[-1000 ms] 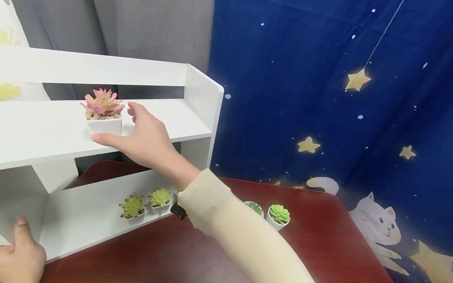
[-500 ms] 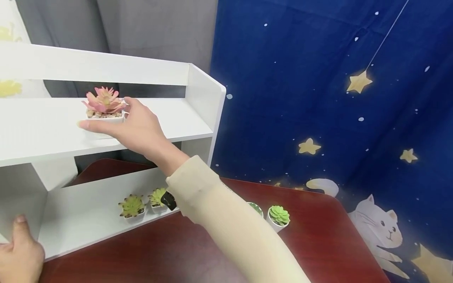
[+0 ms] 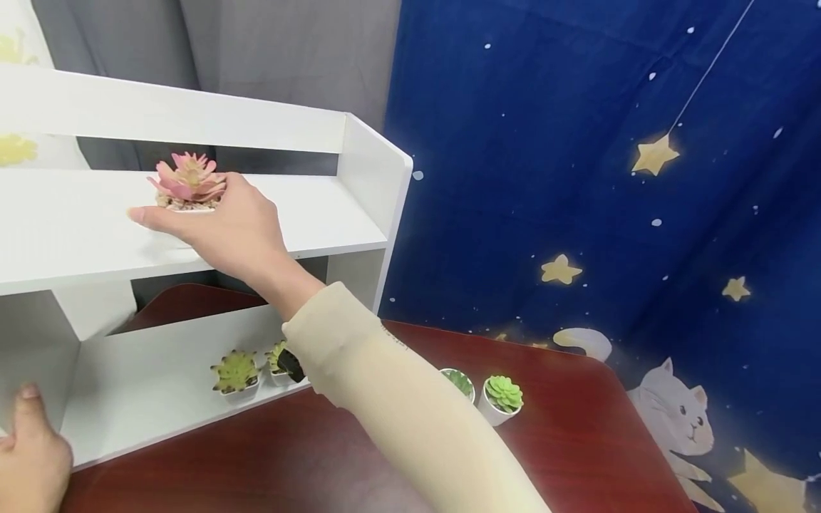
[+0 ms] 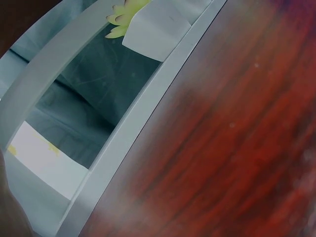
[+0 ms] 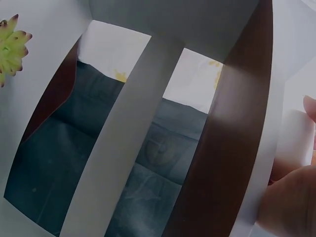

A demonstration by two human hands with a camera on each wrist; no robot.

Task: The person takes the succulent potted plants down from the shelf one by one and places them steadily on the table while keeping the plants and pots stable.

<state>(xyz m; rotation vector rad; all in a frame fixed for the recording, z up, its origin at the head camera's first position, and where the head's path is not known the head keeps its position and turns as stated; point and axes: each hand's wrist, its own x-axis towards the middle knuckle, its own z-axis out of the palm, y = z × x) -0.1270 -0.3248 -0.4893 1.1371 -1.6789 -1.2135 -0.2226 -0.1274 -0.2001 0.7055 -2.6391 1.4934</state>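
Note:
On the upper board of a white shelf unit (image 3: 70, 228) sits a pink artificial succulent (image 3: 187, 178) in a white pot. My right hand (image 3: 237, 231) holds this pot, thumb across its front and the other fingers hidden round the far side. In the right wrist view the white pot (image 5: 294, 136) shows beside the hand (image 5: 289, 202) at the right edge. At lower left, my left hand (image 3: 32, 459) grips the shelf's upright panel (image 3: 32, 342), thumb flat along its inner side. Its other fingers are mostly out of sight.
Two yellow-green succulents (image 3: 236, 372) stand on the lower board, one partly hidden by a black wrist device (image 3: 291, 365). Two green potted plants (image 3: 503, 393) stand on the dark red table (image 3: 577, 427), right of the sleeve. Grey and blue star-patterned curtains (image 3: 513, 178) hang behind.
My right hand has moved left and closed round the pink succulent's pot, its thumb now further across the front. The left hand stays at the panel; the head view has shifted slightly.

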